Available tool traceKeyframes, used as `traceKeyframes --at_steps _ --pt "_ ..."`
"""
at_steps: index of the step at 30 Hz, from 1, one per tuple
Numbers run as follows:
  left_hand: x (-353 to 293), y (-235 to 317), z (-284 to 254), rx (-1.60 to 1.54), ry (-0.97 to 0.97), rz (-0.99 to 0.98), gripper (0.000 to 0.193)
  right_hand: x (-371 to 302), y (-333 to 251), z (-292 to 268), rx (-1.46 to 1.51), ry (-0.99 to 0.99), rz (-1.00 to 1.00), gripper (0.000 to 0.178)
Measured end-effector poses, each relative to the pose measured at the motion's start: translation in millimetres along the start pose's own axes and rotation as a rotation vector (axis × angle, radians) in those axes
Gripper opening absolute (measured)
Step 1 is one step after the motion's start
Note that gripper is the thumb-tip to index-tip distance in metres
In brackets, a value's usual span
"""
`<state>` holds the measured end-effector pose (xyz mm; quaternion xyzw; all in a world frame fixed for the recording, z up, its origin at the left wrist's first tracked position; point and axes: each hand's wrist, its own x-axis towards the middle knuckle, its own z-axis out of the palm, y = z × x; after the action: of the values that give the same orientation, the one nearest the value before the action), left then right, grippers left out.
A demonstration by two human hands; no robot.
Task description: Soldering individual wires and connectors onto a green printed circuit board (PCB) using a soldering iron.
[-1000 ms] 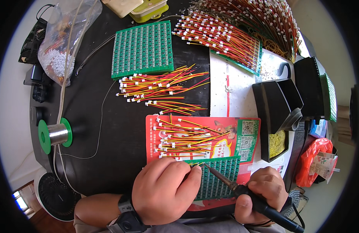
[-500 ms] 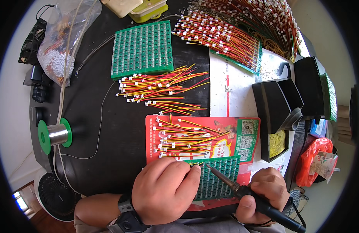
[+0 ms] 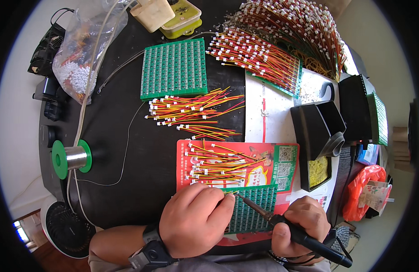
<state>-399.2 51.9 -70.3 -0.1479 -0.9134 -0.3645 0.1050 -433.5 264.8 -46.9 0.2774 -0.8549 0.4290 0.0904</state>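
Observation:
My right hand (image 3: pixel 302 226) is wrapped around the black handle of a soldering iron (image 3: pixel 304 238). The iron slants up to the left, its tip by the upper edge of a green circuit board panel (image 3: pixel 252 211). My left hand (image 3: pixel 196 220) lies over the panel's left part, fingers closed in a pinch. From its fingertips a thin yellow connector wire (image 3: pixel 230 192) sticks out close to the iron's tip; its other end is hidden under the hand. Beyond the panel, several red and yellow wires with white plugs (image 3: pixel 218 170) lie on a red printed sheet (image 3: pixel 284 208).
More wires (image 3: pixel 191 109) lie beside a stack of green panels (image 3: pixel 173 68). A solder spool (image 3: pixel 75 158) stands at left. To the right are a black iron stand (image 3: pixel 316 129) with a yellow sponge (image 3: pixel 318 172) and a red plastic bag (image 3: pixel 361 190). Wired panels (image 3: pixel 259 56) sit at the back.
The view has shifted a little, so the table things appear slightly lower and nearer. The iron's tip has moved slightly left relative to the panel, close to the wire at my left fingertips.

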Motion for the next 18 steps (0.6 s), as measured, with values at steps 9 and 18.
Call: traceKeyframes --at_steps 9,18 --pt "1.2 -0.3 0.9 0.013 -0.005 0.002 0.027 1.3 3.6 -4.8 0.054 -0.063 0.004 0.028" --pt "2.8 0.8 -3.8 0.013 -0.071 -0.005 0.024 -7.8 1.2 -0.5 -0.042 0.224 0.052 0.037"
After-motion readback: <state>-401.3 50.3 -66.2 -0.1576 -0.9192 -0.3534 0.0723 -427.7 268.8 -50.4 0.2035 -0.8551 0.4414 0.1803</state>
